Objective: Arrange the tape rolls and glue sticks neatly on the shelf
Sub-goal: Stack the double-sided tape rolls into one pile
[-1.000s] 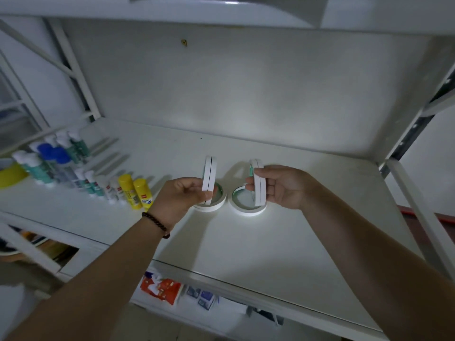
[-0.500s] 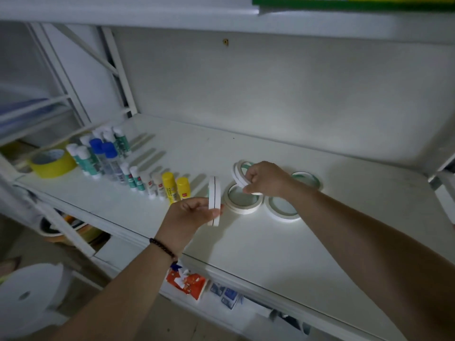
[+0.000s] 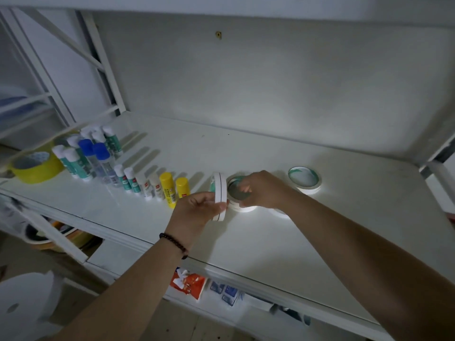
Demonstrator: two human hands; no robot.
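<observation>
On the white shelf [image 3: 246,242] my left hand [image 3: 197,210] holds two white tape rolls [image 3: 219,193] upright on edge, side by side. Right beside them, my right hand [image 3: 263,190] rests on a flat stack of white tape rolls [image 3: 236,195], fingers over its far rim. Another flat white roll [image 3: 305,179] with a green core lies further right. A second roll under my right wrist [image 3: 280,212] is mostly hidden. A row of glue sticks [image 3: 138,180], white, teal, blue and yellow capped, stands to the left.
A wide yellow tape roll [image 3: 34,168] sits at the shelf's far left end. White frame posts [image 3: 105,77] rise at the back left. A lower shelf holds a red packet [image 3: 188,283] and small blue boxes [image 3: 226,292]. A white round object [image 3: 27,299] is at bottom left.
My right hand has laid its tape roll flat on the stack in the middle. My left hand has carried its two upright rolls closer to that stack. The view has shifted left.
</observation>
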